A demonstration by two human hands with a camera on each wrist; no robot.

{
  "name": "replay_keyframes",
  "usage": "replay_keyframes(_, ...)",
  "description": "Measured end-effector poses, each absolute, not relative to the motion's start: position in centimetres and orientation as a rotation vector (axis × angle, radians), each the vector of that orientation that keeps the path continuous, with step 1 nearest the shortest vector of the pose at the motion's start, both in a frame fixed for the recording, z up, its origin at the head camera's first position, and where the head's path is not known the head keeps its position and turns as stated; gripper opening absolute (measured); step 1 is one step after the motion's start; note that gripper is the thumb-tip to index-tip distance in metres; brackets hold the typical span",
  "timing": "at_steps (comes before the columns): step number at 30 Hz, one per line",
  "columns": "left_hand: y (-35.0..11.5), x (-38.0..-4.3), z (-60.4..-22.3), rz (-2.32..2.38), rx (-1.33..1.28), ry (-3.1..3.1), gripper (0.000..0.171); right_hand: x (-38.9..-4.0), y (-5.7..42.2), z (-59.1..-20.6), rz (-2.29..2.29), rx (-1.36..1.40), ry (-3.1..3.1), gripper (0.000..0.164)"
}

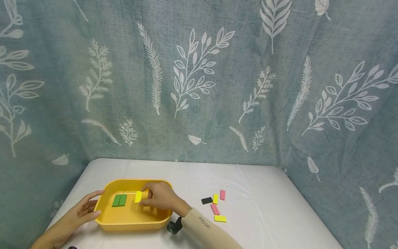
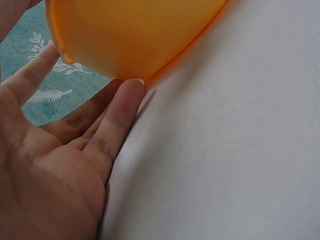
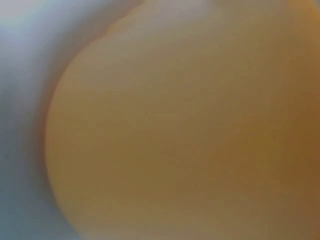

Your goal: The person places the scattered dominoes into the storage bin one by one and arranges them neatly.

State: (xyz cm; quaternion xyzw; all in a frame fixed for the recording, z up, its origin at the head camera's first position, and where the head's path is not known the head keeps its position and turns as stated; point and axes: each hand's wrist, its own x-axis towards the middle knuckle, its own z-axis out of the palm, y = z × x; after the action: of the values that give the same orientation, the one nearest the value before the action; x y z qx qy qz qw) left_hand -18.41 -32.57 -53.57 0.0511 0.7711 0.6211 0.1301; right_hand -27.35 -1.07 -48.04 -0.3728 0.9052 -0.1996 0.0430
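A yellow plastic tray point(image 1: 132, 226) stands on the left of the white table. Inside it, two green rectangular blocks point(image 1: 119, 200) lie side by side. My right hand point(image 1: 161, 195) reaches over the tray's right side and pinches a yellow rectangular block point(image 1: 138, 197) between thumb and finger, near the tray's floor. My left hand point(image 1: 81, 211) touches the tray's left side with spread fingers; in the left wrist view its fingertips point(image 2: 132, 92) rest against the tray's outer wall point(image 2: 135, 40). Only the blurred tray wall point(image 3: 175, 135) shows in the right wrist view.
Right of the tray lie a black block point(image 1: 206, 200), an upper yellow block point(image 1: 215, 199), a lower yellow block point(image 1: 220, 219), an upper pink block point(image 1: 222, 195) and a lower pink block point(image 1: 215, 209). Leaf-patterned cloth point(image 1: 192, 138) hangs behind the white table point(image 1: 264, 207).
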Motion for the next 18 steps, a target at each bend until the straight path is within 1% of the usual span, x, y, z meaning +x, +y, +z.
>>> replay_keyframes(18, -32.4, -18.3, -53.3, 1.798, 0.131, 2.253, 0.073, -26.2, -3.4, -48.1, -0.571, -1.031, 2.775, 0.047)
